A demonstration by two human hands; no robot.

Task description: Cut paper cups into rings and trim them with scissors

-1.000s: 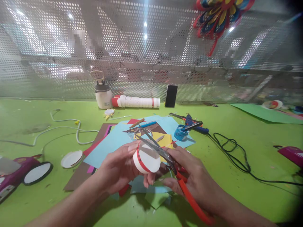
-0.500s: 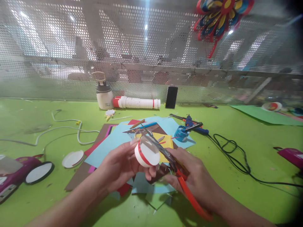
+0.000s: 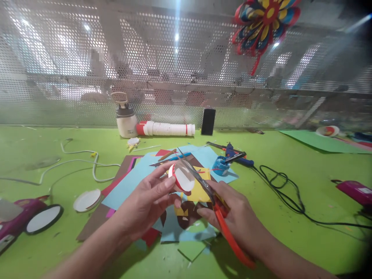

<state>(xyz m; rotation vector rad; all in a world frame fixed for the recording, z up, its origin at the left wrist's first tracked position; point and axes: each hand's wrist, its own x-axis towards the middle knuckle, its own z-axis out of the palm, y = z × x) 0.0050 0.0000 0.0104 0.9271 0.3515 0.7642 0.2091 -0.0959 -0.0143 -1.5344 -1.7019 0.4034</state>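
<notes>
Since the earlier frames, the white cup with the red band (image 3: pixel 180 179) has been turned in the left hand (image 3: pixel 148 201), so that its round face is now presented edge-on and tilted toward the scissors (image 3: pixel 203 186). The cup is pinched between thumb and fingertips above the sheets of coloured paper (image 3: pixel 136 174) on the green table (image 3: pixel 58 240). The right hand (image 3: pixel 235 217) is closed around the orange scissor handles, with the blades parted beside the rim; trimming of the rim is judged to be in progress.
</notes>
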